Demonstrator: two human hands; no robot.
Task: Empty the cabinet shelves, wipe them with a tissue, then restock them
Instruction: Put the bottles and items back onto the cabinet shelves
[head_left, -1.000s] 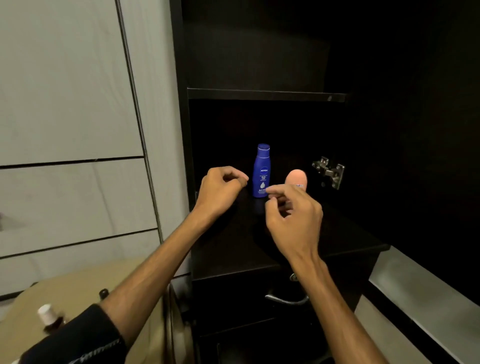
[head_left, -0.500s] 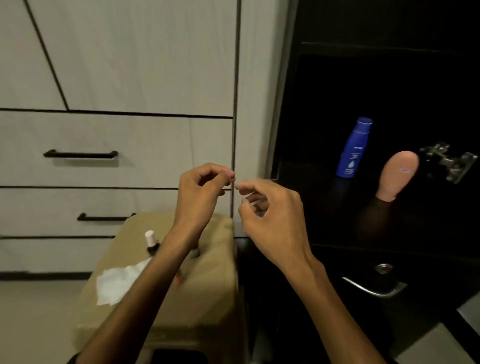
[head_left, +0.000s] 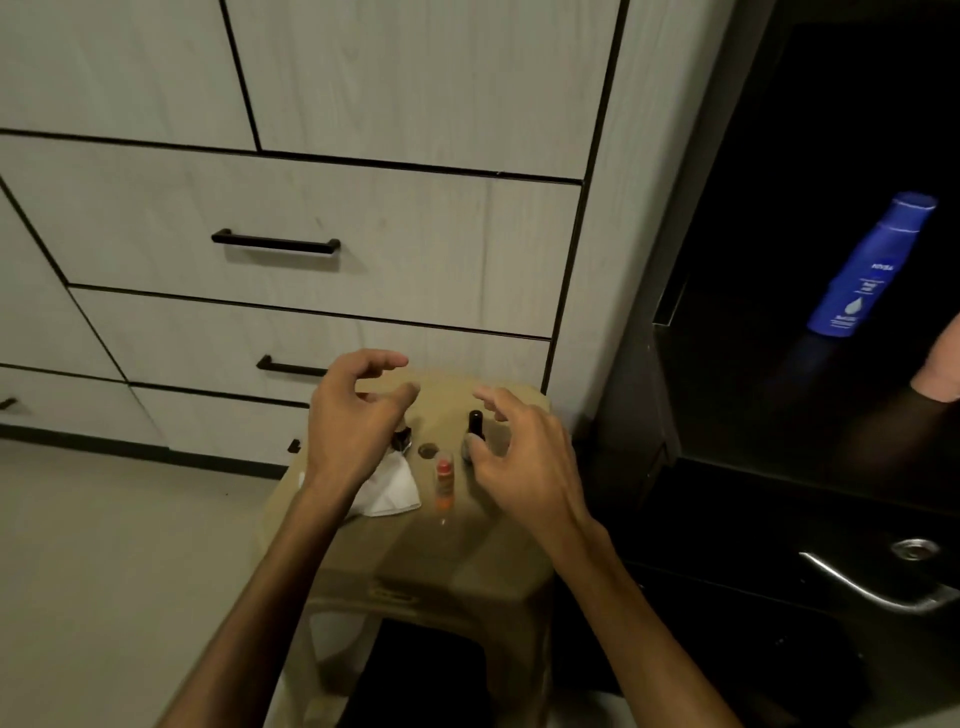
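Across the left and upper part of the frame runs a pale wood-grain drawer unit (head_left: 322, 218) with black bar handles. Low in the centre stands a tan plastic stool (head_left: 415, 561). The left hand (head_left: 353, 415) hovers over it, fingers loosely curled, holding nothing, above a crumpled white tissue (head_left: 389, 488). Just right lies a small orange-capped tube (head_left: 444, 483), then a dark bottle (head_left: 475, 423) standing upright. The right hand (head_left: 524, 457) hovers beside it, fingers spread, empty. At the right edge a blue Nivea lotion bottle (head_left: 870, 265) stands on the black cabinet shelf (head_left: 727, 364).
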